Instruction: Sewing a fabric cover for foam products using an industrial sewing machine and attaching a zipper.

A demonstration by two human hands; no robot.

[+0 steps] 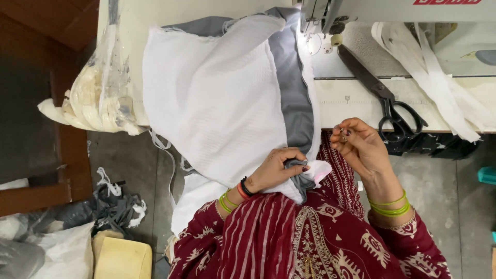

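Left hand (276, 168) pinches grey fabric (297, 103) bunched at the tabletop's (361, 103) front edge. Right hand (361, 147) grip closed on a small metal piece (343, 135), likely about to fit on; needs fine alignment.

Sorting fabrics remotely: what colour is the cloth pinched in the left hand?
Grey cloth, in the left hand; head view.
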